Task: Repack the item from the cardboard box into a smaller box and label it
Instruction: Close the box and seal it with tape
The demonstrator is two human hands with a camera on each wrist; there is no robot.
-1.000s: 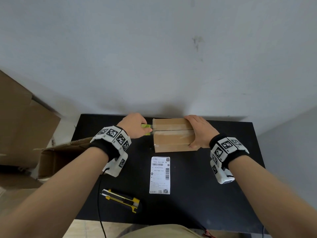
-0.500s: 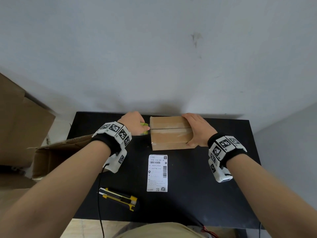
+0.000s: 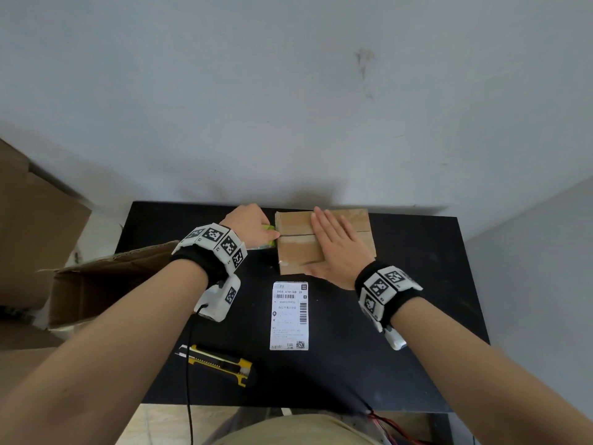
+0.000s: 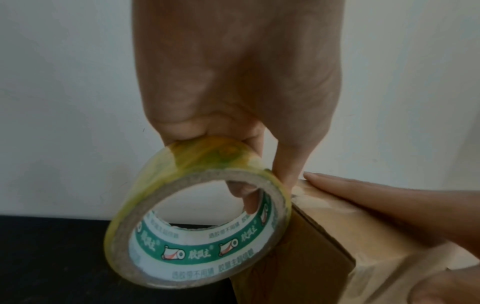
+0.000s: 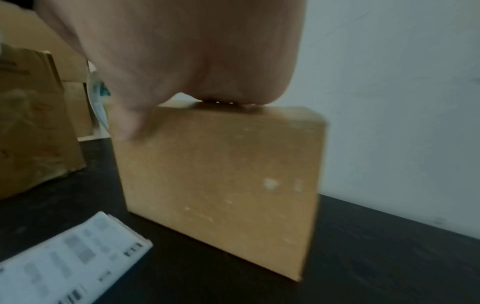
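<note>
A small brown cardboard box stands at the back middle of the black table, with a tape strip along its top seam. My left hand grips a roll of clear tape against the box's left edge. My right hand lies flat on top of the box, fingers straight, thumb on the near side. A white shipping label lies on the table in front of the box.
A larger open cardboard box lies on its side at the table's left edge. A yellow and black utility knife lies near the front left. More cardboard leans at the far left. The wall stands close behind the table.
My right hand has moved from the box's right end onto its top and now lies flat across the seam. The left hand stays at the left edge with the tape roll.
</note>
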